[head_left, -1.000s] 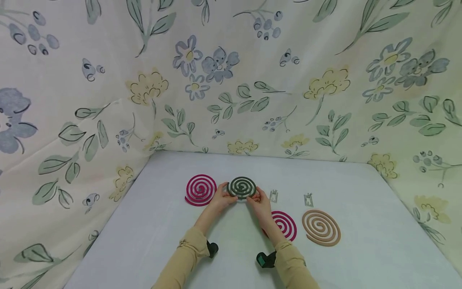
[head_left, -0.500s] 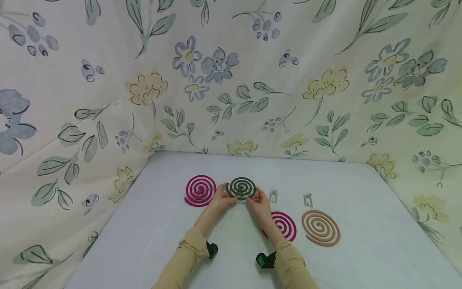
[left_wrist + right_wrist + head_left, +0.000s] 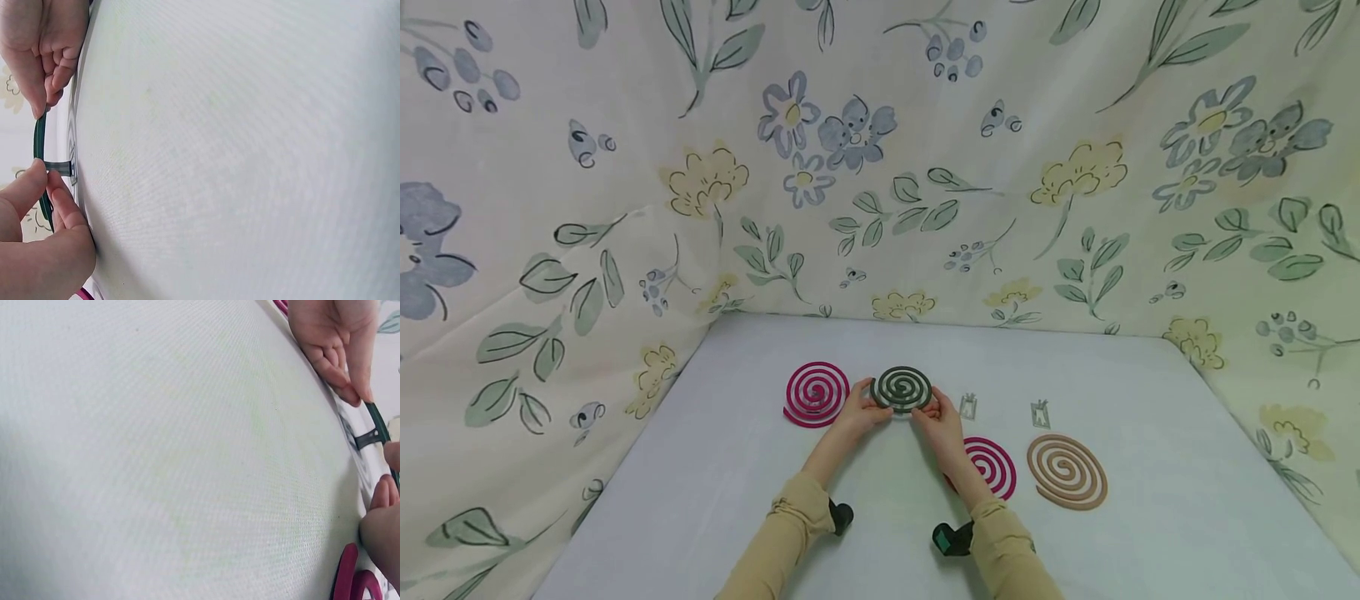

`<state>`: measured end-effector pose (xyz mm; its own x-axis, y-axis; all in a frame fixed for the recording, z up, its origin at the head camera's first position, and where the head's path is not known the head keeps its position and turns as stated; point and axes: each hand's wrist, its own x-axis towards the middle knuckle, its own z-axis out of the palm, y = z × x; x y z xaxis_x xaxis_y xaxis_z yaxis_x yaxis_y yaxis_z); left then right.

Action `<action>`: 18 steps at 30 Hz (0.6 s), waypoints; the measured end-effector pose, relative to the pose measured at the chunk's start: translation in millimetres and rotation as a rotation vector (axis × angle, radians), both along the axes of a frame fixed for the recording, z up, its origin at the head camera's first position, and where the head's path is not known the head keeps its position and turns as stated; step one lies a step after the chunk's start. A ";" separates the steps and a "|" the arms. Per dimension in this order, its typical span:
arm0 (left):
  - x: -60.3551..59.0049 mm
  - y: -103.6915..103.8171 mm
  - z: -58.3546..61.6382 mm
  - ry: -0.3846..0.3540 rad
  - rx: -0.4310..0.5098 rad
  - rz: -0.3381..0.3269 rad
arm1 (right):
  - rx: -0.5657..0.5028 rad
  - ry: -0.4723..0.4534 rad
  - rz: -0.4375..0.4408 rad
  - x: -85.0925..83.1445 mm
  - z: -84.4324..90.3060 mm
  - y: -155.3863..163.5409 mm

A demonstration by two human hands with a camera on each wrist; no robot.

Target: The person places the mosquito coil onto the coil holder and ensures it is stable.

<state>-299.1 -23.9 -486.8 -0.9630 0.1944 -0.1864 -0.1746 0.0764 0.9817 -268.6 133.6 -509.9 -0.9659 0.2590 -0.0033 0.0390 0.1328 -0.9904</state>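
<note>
A dark green mosquito coil lies level above the table, on a small metal stand that shows beneath it in both wrist views. My left hand pinches the coil's left rim between thumb and fingers. On the opposite side my right hand pinches the right rim in the same way. A magenta coil sits just left of my left hand, with a stand under its middle. Another magenta coil is partly hidden by my right forearm. A tan coil lies farther right.
Two small flat metal stands, a nearer one and one farther right, lie right of my hands. The white table ends at a floral cloth behind and along both sides. Dark wrist cameras hang under my sleeves.
</note>
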 end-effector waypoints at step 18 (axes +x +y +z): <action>-2.8 1.0 -4.1 0.008 -0.019 0.009 | -0.018 0.014 -0.009 -2.3 -3.0 1.2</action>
